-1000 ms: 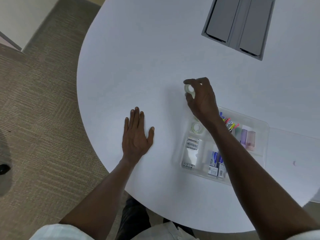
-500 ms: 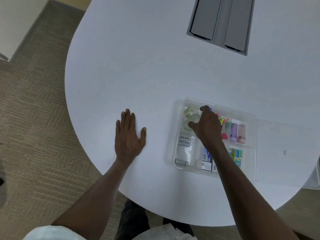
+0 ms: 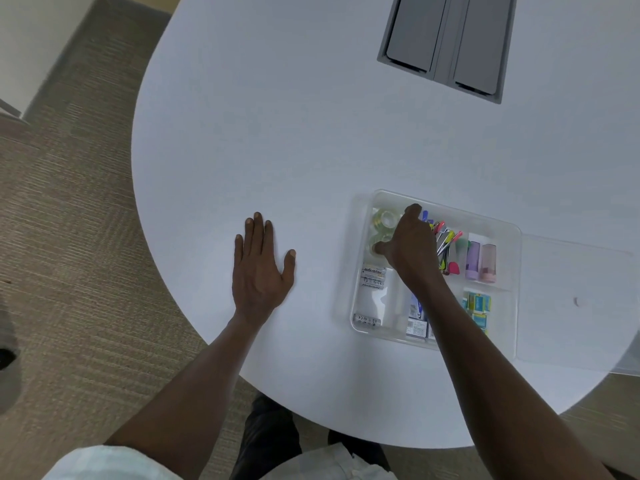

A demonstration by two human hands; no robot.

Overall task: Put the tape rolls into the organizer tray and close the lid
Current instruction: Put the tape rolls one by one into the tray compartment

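A clear plastic organizer tray (image 3: 502, 225) sits on the white table at the right. Its clear lid (image 3: 575, 299) lies open, flat on the table to the tray's right. Two clear tape rolls (image 3: 384, 218) lie in the tray's far left compartment. My right hand (image 3: 410, 244) reaches into that compartment, its fingers and thumb around the nearer roll, which it partly hides. My left hand (image 3: 259, 268) lies flat on the table left of the tray, fingers apart, holding nothing.
Other tray compartments hold batteries (image 3: 372, 277), coloured pens (image 3: 445, 244), two small pastel cases (image 3: 481, 258) and small boxes (image 3: 479, 308). A grey cable hatch (image 3: 446, 39) is set into the table farther back. Carpet floor lies to the left, past the table's round edge.
A second ago my right hand held a tape roll above the table beyond the tray. It has brought the roll down into the tray's far left compartment. The left hand has stayed flat.
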